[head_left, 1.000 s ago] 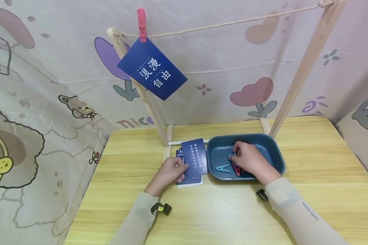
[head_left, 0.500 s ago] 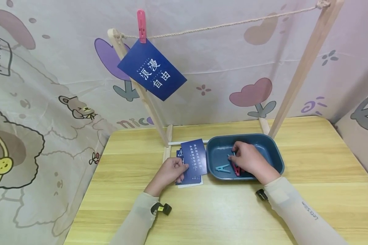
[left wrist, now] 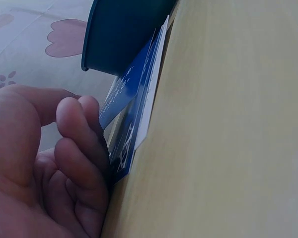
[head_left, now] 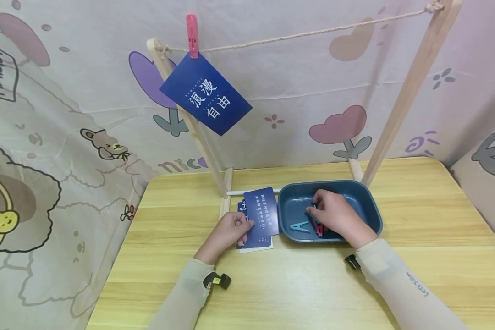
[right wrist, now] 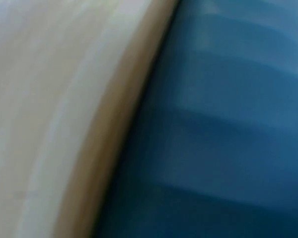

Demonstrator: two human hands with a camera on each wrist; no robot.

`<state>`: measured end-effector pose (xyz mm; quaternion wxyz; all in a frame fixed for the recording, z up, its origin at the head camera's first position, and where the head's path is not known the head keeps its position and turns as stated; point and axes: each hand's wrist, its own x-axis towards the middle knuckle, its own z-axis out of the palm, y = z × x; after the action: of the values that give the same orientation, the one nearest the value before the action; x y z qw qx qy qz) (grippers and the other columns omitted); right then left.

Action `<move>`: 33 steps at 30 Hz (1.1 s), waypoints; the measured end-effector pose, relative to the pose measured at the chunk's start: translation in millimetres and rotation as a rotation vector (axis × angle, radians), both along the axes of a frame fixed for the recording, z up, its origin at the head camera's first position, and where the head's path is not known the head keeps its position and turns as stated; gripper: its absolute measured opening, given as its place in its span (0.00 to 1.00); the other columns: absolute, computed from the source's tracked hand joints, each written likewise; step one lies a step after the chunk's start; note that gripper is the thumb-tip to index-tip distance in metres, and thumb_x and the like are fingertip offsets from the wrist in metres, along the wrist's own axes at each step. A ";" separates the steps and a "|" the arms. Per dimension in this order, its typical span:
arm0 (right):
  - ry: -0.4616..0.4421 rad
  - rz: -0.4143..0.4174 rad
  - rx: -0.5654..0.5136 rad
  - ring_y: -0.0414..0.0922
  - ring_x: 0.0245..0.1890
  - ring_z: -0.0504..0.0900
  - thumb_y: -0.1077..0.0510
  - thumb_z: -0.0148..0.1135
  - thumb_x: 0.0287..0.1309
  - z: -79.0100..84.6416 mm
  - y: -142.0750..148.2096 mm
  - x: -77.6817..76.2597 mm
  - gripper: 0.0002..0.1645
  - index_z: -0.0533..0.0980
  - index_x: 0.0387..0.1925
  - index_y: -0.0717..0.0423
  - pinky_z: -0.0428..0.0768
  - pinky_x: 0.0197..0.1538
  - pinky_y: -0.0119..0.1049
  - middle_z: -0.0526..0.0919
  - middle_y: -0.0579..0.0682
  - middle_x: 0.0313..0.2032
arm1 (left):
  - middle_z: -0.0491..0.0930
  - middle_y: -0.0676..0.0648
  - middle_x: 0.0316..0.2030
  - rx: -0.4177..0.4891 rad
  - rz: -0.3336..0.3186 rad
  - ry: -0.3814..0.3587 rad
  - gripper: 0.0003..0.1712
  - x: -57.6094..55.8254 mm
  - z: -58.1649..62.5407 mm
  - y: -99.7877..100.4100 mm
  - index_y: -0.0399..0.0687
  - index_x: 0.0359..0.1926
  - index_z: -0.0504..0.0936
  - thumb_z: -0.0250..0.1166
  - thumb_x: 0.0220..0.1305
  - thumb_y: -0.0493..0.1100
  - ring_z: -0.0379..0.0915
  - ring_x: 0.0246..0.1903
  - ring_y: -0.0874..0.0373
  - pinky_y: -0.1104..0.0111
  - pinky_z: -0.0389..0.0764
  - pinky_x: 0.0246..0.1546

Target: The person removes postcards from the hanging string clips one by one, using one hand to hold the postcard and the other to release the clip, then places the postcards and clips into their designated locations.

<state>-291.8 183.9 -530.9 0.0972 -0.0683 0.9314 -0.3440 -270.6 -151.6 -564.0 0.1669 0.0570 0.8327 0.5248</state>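
Note:
My left hand (head_left: 231, 230) pinches the edge of a dark blue card (head_left: 262, 211) with white writing, whose near end is tilted up from a small stack of cards (head_left: 255, 247) on the table. In the left wrist view, the left hand (left wrist: 59, 163) has its fingers curled beside the stacked cards (left wrist: 151, 94). My right hand (head_left: 334, 211) reaches into a dark blue basin (head_left: 371, 201), thumb and fingertips together on a clothespin mostly hidden by the hand. Below them lies a red clothespin (head_left: 318, 228), with a teal clothespin (head_left: 299, 227) to the left.
A wooden frame (head_left: 412, 91) with a rope (head_left: 297, 35) strung across stands behind the basin. A pink clothespin (head_left: 192, 36) holds another blue card (head_left: 208, 98) on the rope, near the left post. In the right wrist view, only the blurred basin wall (right wrist: 228, 124) and tabletop show.
Both hands stay almost in place. The bit of light blue clothespin that showed at the right fingertips is now less visible. The view has shifted slightly.

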 end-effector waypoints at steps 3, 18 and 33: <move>0.006 0.002 -0.011 0.45 0.23 0.78 0.49 0.69 0.64 2.4 0.8 0.4 0.16 0.77 0.44 0.56 0.77 0.26 0.39 0.82 0.50 0.28 | 0.78 0.48 0.14 -0.006 -0.004 0.004 0.19 0.6 1.3 -0.2 0.45 0.24 0.74 0.66 0.70 0.47 0.70 0.10 0.61 0.74 0.71 0.12; 0.081 -0.020 -0.051 0.45 0.19 0.76 0.50 0.68 0.64 25.0 0.3 7.0 0.14 0.79 0.42 0.55 0.76 0.24 0.40 0.80 0.49 0.25 | 0.79 0.44 0.16 -0.046 -0.049 0.025 0.20 6.8 19.4 1.3 0.45 0.26 0.74 0.65 0.71 0.51 0.71 0.12 0.58 0.71 0.71 0.15; 0.296 -0.032 -0.066 0.44 0.27 0.79 0.50 0.67 0.66 78.8 3.0 16.9 0.11 0.81 0.41 0.52 0.79 0.34 0.40 0.83 0.46 0.29 | 0.78 0.45 0.25 0.037 0.200 0.255 0.08 3.8 70.1 -1.1 0.45 0.34 0.77 0.67 0.67 0.42 0.76 0.22 0.50 0.65 0.81 0.19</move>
<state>-274.8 186.9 -452.1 -0.0489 -0.1066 0.9248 -0.3620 -266.8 -152.7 -493.9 0.0058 0.0428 0.8389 0.5426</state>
